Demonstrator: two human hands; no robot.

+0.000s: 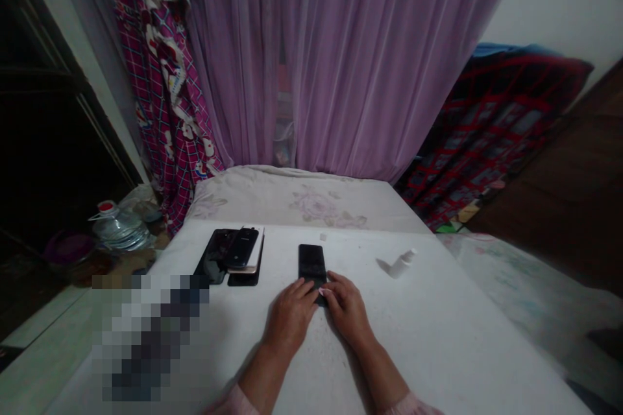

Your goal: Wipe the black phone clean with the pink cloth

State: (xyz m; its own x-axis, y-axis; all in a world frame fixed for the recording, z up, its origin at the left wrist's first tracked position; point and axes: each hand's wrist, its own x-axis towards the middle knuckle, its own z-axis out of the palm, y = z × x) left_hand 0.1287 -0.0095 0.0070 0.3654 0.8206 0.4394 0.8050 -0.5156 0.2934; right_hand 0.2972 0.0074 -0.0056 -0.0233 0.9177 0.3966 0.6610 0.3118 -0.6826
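A dark smartphone (pixel 311 261) lies flat on the white-covered table in front of me, its near end partly hidden under my hands. My left hand (pixel 292 311) rests its outstretched fingers on the phone's near left part. From the right, my right hand (pixel 348 308) pinches a small pale pinkish piece (pixel 324 292), perhaps cloth or tissue, against the phone's near end. One finger of that hand reaches along the phone's right edge. Beyond the phone lies a tiny whitish square (pixel 323 237).
Several phones (pixel 243 249), some stacked, lie at the left on the white cover (pixel 438 337). A small white bottle (pixel 403 264) stands to the right. Purple curtains (pixel 350 65) hang behind the table. A large water bottle (pixel 119 227) sits beyond its left edge. A blurred patch hides the lower left.
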